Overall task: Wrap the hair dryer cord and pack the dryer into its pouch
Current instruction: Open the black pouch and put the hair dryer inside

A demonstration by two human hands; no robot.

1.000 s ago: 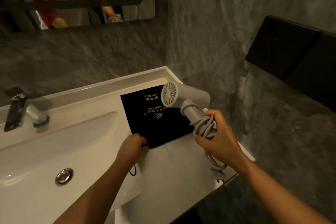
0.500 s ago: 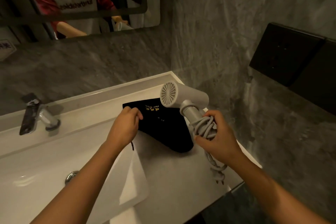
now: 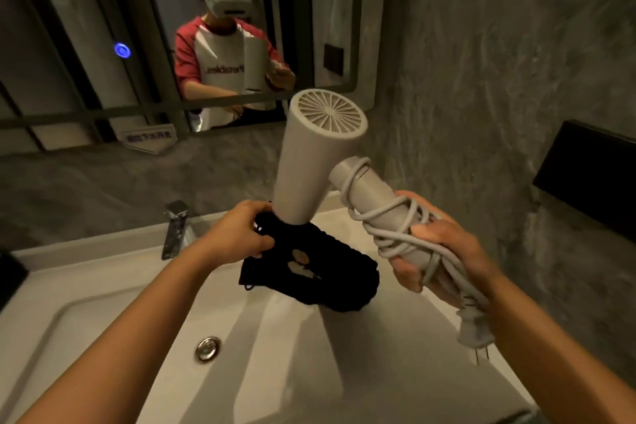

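Right hand (image 3: 444, 251) clenched round the handle of the grey hair dryer (image 3: 309, 162), cord (image 3: 392, 217) coiled on the handle under the fingers, plug (image 3: 473, 330) dangling below the wrist. Dryer nozzle points down at the mouth of the black pouch (image 3: 323, 272). Left hand (image 3: 237, 234) grips the pouch's far-left edge, lifted above the white sink (image 3: 103, 337), just left of the dryer

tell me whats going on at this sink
A person is packing a grey hair dryer into a black pouch. The right hand holds the handle with the cord wound round it, nozzle pointing down at the pouch mouth. The left hand holds the pouch above the sink. The plug dangles.
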